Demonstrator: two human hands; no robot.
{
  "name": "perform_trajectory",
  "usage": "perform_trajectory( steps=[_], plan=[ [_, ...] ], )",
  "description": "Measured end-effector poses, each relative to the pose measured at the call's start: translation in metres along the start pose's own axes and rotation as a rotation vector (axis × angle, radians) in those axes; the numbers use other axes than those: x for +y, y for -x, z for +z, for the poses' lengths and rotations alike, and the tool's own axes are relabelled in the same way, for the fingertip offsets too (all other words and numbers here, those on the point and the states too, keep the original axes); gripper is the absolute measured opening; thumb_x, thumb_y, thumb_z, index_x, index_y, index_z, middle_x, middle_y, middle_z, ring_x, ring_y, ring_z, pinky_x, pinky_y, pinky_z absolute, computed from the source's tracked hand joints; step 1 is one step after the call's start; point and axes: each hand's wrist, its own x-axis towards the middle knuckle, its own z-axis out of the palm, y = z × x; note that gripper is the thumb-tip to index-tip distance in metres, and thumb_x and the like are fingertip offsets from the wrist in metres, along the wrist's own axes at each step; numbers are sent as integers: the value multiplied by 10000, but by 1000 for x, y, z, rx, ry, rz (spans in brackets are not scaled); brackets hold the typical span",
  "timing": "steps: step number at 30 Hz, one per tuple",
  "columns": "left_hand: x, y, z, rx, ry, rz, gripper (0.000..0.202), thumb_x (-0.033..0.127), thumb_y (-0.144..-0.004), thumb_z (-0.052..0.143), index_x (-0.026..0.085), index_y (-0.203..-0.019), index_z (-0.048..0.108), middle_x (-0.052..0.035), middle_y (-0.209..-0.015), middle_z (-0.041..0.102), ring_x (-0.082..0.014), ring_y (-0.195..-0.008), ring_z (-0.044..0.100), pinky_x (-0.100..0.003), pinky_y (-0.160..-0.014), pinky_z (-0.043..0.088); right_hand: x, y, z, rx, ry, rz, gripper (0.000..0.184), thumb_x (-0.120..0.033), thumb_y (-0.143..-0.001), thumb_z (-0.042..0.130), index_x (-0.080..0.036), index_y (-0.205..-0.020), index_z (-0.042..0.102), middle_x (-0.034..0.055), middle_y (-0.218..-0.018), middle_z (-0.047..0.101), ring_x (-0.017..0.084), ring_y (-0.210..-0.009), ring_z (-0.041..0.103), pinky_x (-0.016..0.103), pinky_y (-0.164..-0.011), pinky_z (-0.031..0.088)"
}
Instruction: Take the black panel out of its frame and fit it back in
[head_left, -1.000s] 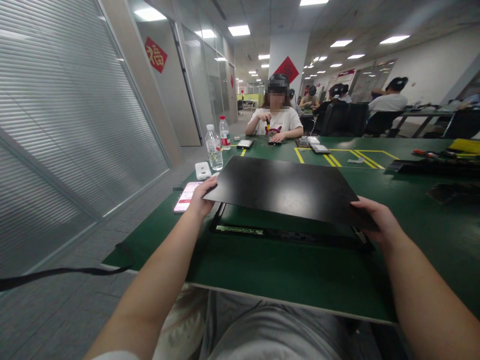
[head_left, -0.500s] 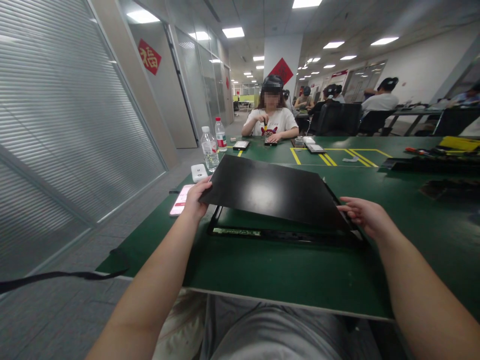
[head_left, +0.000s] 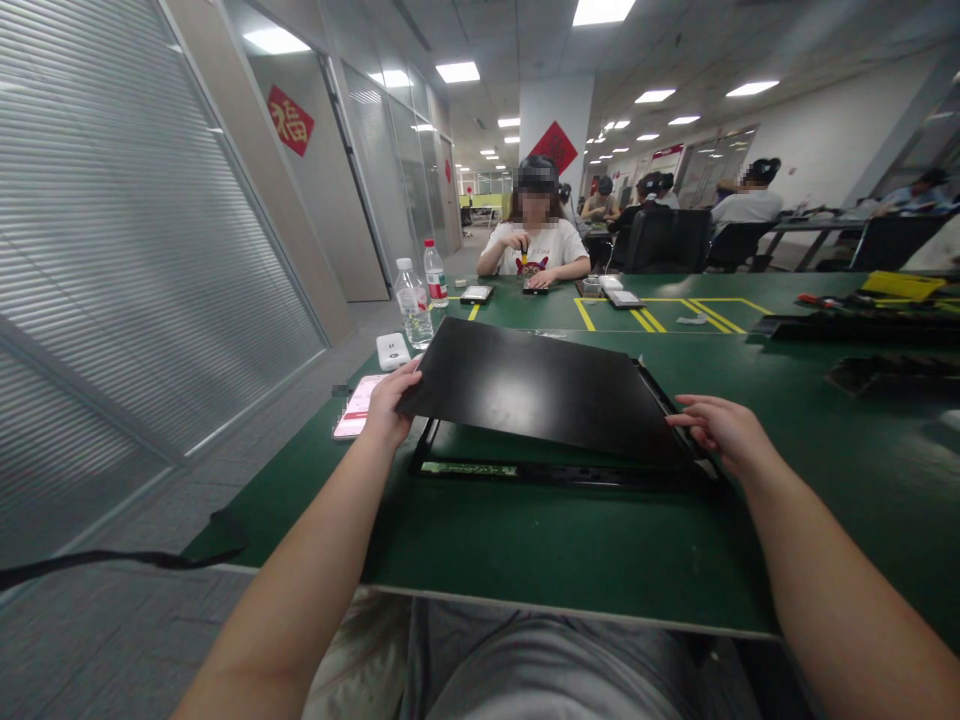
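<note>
A thin, glossy black screen panel [head_left: 525,390] slants over a black rectangular frame [head_left: 600,476], its left side raised and its right side low, close to the frame. My left hand [head_left: 394,405] grips the panel's left edge, thumb on top. At the right edge is my right hand [head_left: 720,428], fingers stretched out and slightly apart, fingertips at the panel and frame border; firm contact is unclear. A green circuit strip [head_left: 469,469] runs along the near left side of the frame. Most of the frame's interior is hidden by the panel.
A phone [head_left: 358,408], a white device [head_left: 392,351] and two bottles [head_left: 414,305] stand at the left of the green table [head_left: 570,560]. Across it, a person [head_left: 534,240] works on a small drive. Dark strips [head_left: 862,326] lie at the right.
The view has shifted slightly. My right fingers have drawn a little away from the panel's right edge. The panel keeps nearly the same tilt in my left hand.
</note>
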Motion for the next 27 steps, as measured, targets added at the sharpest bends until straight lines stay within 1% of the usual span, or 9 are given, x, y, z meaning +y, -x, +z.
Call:
perform_trajectory(
  steps=[4,7,10,13,15,17,20,24,27],
  plan=[
    [-4,0,0,-1,-5,-24,308,130,-606,865,148,-914,864,-48,-827,841,-222,-778,777,-278,-702,620,0,2,1,23,29,-9,262,-119,-732,768,-165,-989,772,131,-681,784,102,-393,461,182,-351,295],
    [-6,-1,0,20,-19,-29,347,117,-601,866,151,-946,865,-48,-836,843,-232,-791,787,-294,-720,631,-2,4,1,32,38,2,222,-86,-747,739,-165,-954,764,126,-660,771,99,-384,465,176,-346,292],
    [-7,0,1,51,-27,-28,391,102,-614,850,155,-1000,875,-50,-841,850,-259,-827,808,-323,-751,653,-2,4,1,27,29,-1,210,-89,-752,776,-162,-949,771,127,-658,766,94,-376,463,175,-342,284],
    [-5,3,5,67,-15,-46,333,73,-633,827,143,-955,877,-58,-826,853,-251,-802,805,-308,-729,654,-1,2,-1,29,45,-5,258,-114,-760,804,-153,-1015,789,133,-675,774,100,-380,479,178,-346,287],
    [-5,6,8,65,-3,-63,300,54,-637,817,128,-921,873,-63,-823,856,-226,-768,794,-278,-708,641,0,0,-2,40,79,-5,277,-121,-785,788,-145,-1061,793,130,-682,777,101,-383,481,183,-352,294],
    [-5,9,10,62,0,-73,308,46,-636,810,117,-929,877,-69,-833,860,-217,-760,793,-262,-691,630,1,-2,-3,51,121,-7,277,-123,-818,770,-136,-1093,793,124,-693,780,97,-387,477,188,-361,300],
    [-6,11,12,71,-18,-86,329,49,-636,807,112,-950,880,-70,-834,860,-217,-751,791,-258,-665,618,2,-4,-5,65,179,-14,296,-126,-846,749,-134,-1138,798,116,-713,788,99,-403,486,200,-382,322],
    [-7,11,12,77,-44,-102,308,52,-632,816,115,-929,870,-65,-805,848,-212,-723,777,-261,-652,616,1,-4,-6,79,215,-15,364,-130,-829,720,-138,-1183,802,120,-735,800,122,-422,517,227,-409,377],
    [-7,11,12,67,-56,-105,307,50,-634,816,120,-929,871,-66,-811,849,-223,-746,785,-267,-656,621,0,-3,-5,87,228,-6,389,-140,-824,711,-138,-1204,797,124,-745,806,124,-426,517,229,-410,380]
  ],
)
